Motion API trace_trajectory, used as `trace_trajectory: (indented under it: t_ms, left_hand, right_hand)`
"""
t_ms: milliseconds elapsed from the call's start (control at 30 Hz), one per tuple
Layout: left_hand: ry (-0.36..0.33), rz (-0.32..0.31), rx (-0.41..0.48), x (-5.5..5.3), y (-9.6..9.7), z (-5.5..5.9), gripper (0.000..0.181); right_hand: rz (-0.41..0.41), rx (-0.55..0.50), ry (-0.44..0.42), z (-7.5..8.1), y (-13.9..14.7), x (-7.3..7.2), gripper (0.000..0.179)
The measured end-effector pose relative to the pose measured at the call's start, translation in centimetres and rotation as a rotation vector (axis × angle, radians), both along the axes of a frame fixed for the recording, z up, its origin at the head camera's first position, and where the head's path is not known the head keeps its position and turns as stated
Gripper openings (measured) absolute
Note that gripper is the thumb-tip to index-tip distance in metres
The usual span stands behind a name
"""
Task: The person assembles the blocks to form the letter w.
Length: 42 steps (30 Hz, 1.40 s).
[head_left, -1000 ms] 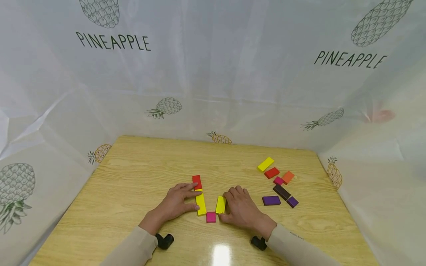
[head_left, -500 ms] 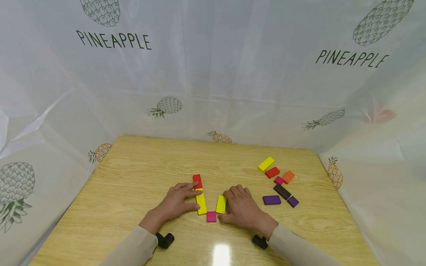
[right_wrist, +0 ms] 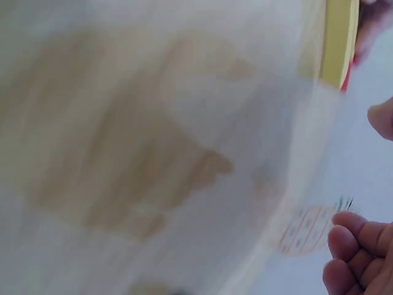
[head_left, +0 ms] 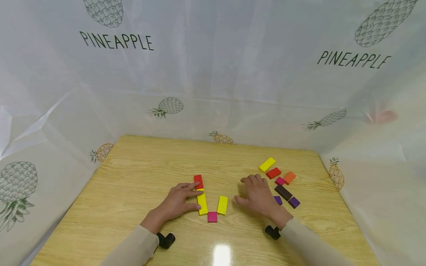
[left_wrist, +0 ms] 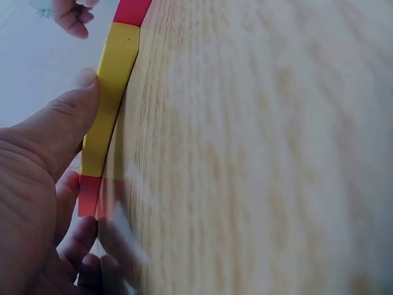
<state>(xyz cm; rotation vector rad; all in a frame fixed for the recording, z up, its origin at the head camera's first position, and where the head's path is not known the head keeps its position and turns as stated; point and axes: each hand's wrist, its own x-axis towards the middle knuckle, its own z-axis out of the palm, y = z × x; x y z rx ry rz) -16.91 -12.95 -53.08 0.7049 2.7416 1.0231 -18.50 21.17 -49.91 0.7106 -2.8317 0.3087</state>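
Note:
A red block (head_left: 198, 181) and a long yellow block (head_left: 202, 203) lie end to end on the table, with my left hand (head_left: 176, 202) at their left side. Its fingertips rest on both, and its thumb touches the yellow one, as the left wrist view also shows along the yellow block (left_wrist: 110, 98). Near its lower end lies a pink square block (head_left: 212, 217). A second yellow block (head_left: 222, 205) slants up from the pink one's right corner. My right hand (head_left: 261, 195) is apart from that block, loosely bent and holding nothing. It partly covers a purple block (head_left: 278, 200).
Loose blocks lie at the right of the wooden table (head_left: 149, 159): yellow (head_left: 267, 164), red (head_left: 273, 173), orange (head_left: 290, 177), pink (head_left: 280, 181), black (head_left: 283, 192) and small purple (head_left: 294, 202). A pineapple-printed sheet (head_left: 213, 74) hangs around the table's back and sides.
My right hand has let go of the shorter yellow block and moved right, toward the loose blocks. That block stays beside the pink one. The left hand keeps its place.

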Motion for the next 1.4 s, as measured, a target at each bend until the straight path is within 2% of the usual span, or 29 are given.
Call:
trace_trajectory:
  t_ms: [233,367,567,700,800,933,1100,1400]
  left_hand:
    - [-0.009,0.0,-0.002,0.0,-0.1,0.0,0.056]
    - [-0.022,0.001,-0.005,-0.1,-0.1,0.0,0.055]
    - [-0.017,-0.003,-0.007,-0.2,0.1,0.0,0.055]
    - [-0.024,-0.002,-0.005,-0.1,0.1,0.1,0.055]
    - [-0.024,0.001,-0.007,0.0,0.0,0.1,0.055]
    - [-0.014,0.008,-0.006,-0.1,0.0,-0.1,0.056]
    - [-0.017,0.008,-0.006,0.0,0.0,-0.1,0.056]
    - [-0.015,0.004,0.005,0.0,0.0,0.1,0.056]
  right_hand:
    - [-0.073,0.006,0.142,-0.1,4.7,-2.2,0.057]
    - [-0.128,0.023,0.172,-0.1,7.2,-3.0,0.05]
    - [-0.215,0.043,0.137,-0.1,9.8,-4.1,0.06]
    - [-0.24,0.082,0.135,-0.4,10.6,-4.8,0.057]
    - [-0.26,0.111,0.131,-0.5,10.9,-5.2,0.056]
    - [-0.284,0.135,0.084,-0.3,11.1,-5.7,0.058]
    - [-0.317,0.137,0.024,-0.4,11.1,-5.9,0.058]
    - [-0.343,0.126,-0.006,-0.6,11.1,-6.4,0.058]
